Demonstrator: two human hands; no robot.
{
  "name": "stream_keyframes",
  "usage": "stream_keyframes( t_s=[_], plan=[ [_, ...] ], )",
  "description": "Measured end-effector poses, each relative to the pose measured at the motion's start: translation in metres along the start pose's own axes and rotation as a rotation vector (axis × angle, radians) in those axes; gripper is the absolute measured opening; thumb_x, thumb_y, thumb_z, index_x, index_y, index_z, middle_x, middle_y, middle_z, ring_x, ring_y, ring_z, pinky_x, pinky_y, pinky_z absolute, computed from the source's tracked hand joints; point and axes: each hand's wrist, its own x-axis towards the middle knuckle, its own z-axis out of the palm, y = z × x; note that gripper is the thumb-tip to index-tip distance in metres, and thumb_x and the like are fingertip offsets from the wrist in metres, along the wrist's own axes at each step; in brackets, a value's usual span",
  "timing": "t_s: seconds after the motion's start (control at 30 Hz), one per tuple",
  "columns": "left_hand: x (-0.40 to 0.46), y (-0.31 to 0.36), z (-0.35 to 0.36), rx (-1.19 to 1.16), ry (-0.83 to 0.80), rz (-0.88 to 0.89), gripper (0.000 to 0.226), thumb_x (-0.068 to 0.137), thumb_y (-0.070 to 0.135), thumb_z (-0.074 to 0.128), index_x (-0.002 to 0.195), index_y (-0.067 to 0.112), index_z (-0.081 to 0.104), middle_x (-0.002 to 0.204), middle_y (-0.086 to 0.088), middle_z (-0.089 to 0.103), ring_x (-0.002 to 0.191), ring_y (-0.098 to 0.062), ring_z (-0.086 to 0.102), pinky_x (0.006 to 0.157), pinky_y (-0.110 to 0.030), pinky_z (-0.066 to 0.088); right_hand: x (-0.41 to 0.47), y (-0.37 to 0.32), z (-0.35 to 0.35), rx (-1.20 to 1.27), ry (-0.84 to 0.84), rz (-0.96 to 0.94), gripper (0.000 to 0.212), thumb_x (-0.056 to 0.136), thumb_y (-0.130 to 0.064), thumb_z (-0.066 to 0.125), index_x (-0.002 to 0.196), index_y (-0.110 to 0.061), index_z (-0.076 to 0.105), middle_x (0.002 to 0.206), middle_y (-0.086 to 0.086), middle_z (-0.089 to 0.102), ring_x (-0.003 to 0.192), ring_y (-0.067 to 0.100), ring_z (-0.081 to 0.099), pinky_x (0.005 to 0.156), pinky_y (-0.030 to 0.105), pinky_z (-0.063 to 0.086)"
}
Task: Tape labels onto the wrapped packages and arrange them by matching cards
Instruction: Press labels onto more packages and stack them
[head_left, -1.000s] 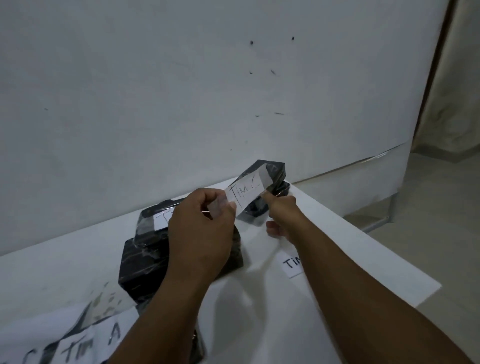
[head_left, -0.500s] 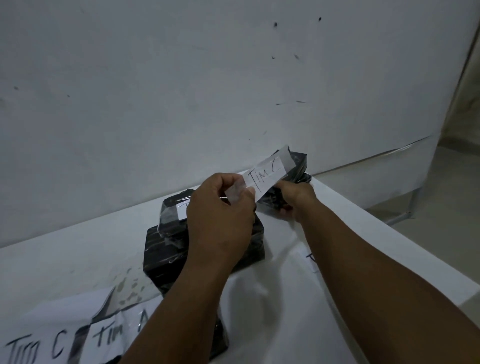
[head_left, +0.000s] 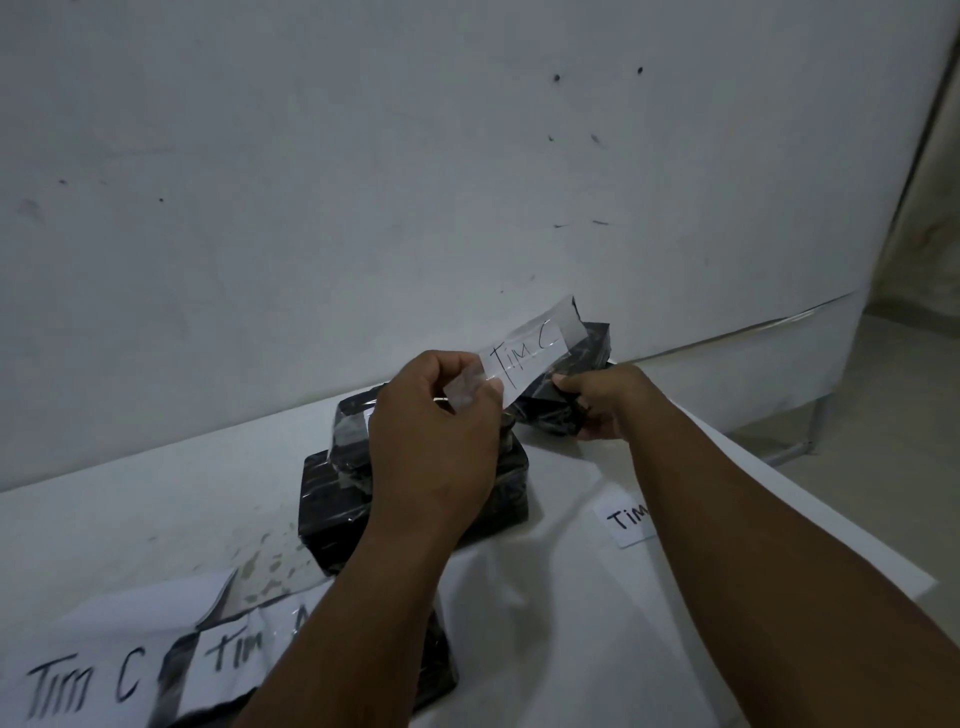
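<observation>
Label "Tim C" (head_left: 524, 353) isn't stuck on yet: left hand (head_left: 436, 431) pinches its taped end, held above the table while right hand (head_left: 602, 400) grips the small black package (head_left: 582, 358). One package (head_left: 353, 421) already looks labelled (hard to read), so sorting by the cards (head_left: 83, 680) is still ahead.

"Tim C" label (head_left: 524, 356) pinched in left hand (head_left: 434, 431); right hand (head_left: 605, 397) gripping black package (head_left: 576, 374).

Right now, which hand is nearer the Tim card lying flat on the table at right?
Right. The right hand grips a small black package above the Tim card, its forearm crossing the card's edge. The left hand, pinching the Tim C label, sits farther left.
</observation>
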Motion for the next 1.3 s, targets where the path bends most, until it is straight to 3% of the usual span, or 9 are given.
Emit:
stream_keyframes(
  t_s=[0.23, 0.37, 0.53, 0.63, 0.73, 0.93, 1.07, 1.17, 1.3],
  plan=[
    [-0.004, 0.003, -0.009, -0.009, 0.017, 0.021, 0.006, 0.090, 0.025, 0.075, 0.095, 0.026, 0.071, 0.087, 0.009, 0.073, 0.077, -0.014, 0.072, 0.077, -0.037, 0.063, -0.020, -0.011, -0.006, 0.096, -0.072, 0.053, 0.025, 0.089, -0.025, 0.075, 0.104, -0.010, 0.063, 0.107, 0.014, 0.070, 0.094, 0.029, 0.066, 0.081, 0.039, 0.056],
    [-0.006, 0.005, -0.015, -0.036, 0.010, 0.019, 0.006, 0.090, 0.024, 0.075, 0.095, 0.025, 0.072, 0.085, 0.008, 0.075, 0.076, -0.013, 0.073, 0.075, -0.034, 0.063, -0.034, -0.005, -0.013, 0.257, -0.098, 0.047, 0.028, 0.092, -0.020, 0.072, 0.115, -0.007, 0.061, 0.110, 0.015, 0.069, 0.100, 0.030, 0.066, 0.077, 0.041, 0.059],
    [-0.015, 0.005, -0.021, -0.061, -0.019, 0.014, 0.006, 0.090, 0.024, 0.076, 0.095, 0.025, 0.071, 0.082, 0.006, 0.075, 0.072, -0.010, 0.072, 0.064, -0.017, 0.057, -0.065, 0.017, -0.030, 0.371, -0.024, -0.043, 0.037, 0.087, -0.018, 0.079, 0.118, -0.006, 0.062, 0.117, 0.016, 0.068, 0.103, 0.033, 0.068, 0.079, 0.047, 0.063],
    [-0.025, 0.006, -0.025, -0.078, -0.031, 0.016, 0.007, 0.090, 0.023, 0.076, 0.092, 0.027, 0.071, 0.078, 0.006, 0.075, 0.072, -0.012, 0.072, 0.068, -0.026, 0.062, -0.101, 0.037, -0.043, 0.394, -0.005, -0.062, 0.042, 0.086, -0.016, 0.080, 0.120, -0.003, 0.060, 0.114, 0.016, 0.070, 0.097, 0.032, 0.070, 0.071, 0.043, 0.064],
    [-0.036, 0.007, -0.030, -0.082, -0.054, 0.021, 0.009, 0.091, 0.023, 0.075, 0.090, 0.030, 0.069, 0.076, 0.010, 0.075, 0.068, -0.009, 0.071, 0.069, -0.030, 0.061, -0.137, 0.063, -0.049, 0.415, 0.004, -0.059, 0.044, 0.084, -0.015, 0.081, 0.122, -0.003, 0.061, 0.114, 0.017, 0.072, 0.093, 0.034, 0.073, 0.074, 0.046, 0.064],
    [-0.062, 0.009, -0.046, -0.116, -0.090, 0.000, 0.009, 0.091, 0.023, 0.076, 0.091, 0.030, 0.070, 0.073, 0.008, 0.075, 0.062, -0.007, 0.069, 0.060, -0.022, 0.056, -0.209, 0.111, -0.048, 0.463, -0.056, 0.012, 0.044, 0.081, -0.017, 0.084, 0.119, -0.006, 0.064, 0.110, 0.015, 0.074, 0.094, 0.036, 0.073, 0.069, 0.039, 0.063],
    [-0.080, 0.008, -0.055, -0.097, -0.122, -0.008, 0.007, 0.089, 0.022, 0.077, 0.094, 0.025, 0.073, 0.073, 0.006, 0.075, 0.062, -0.007, 0.070, 0.064, -0.028, 0.059, -0.238, 0.134, -0.030, 0.463, -0.060, 0.012, 0.037, 0.080, -0.018, 0.085, 0.110, -0.005, 0.068, 0.087, 0.008, 0.081, 0.089, 0.033, 0.077, 0.074, 0.043, 0.065],
    [-0.091, 0.005, -0.061, -0.069, -0.160, -0.005, 0.009, 0.089, 0.021, 0.077, 0.095, 0.027, 0.073, 0.076, 0.006, 0.075, 0.061, -0.005, 0.069, 0.060, -0.024, 0.056, -0.249, 0.146, -0.014, 0.458, -0.080, 0.011, 0.041, 0.078, -0.021, 0.087, 0.111, -0.006, 0.069, 0.091, 0.007, 0.081, 0.089, 0.028, 0.078, 0.079, 0.046, 0.065],
    [-0.104, -0.002, -0.066, -0.039, -0.239, -0.038, 0.010, 0.090, 0.021, 0.076, 0.093, 0.030, 0.072, 0.081, 0.011, 0.075, 0.068, -0.008, 0.071, 0.062, -0.025, 0.058, -0.261, 0.155, 0.005, 0.498, -0.120, 0.032, 0.039, 0.079, -0.023, 0.087, 0.110, -0.007, 0.071, 0.097, 0.008, 0.081, 0.091, 0.027, 0.078, 0.073, 0.040, 0.064]
  ],
)
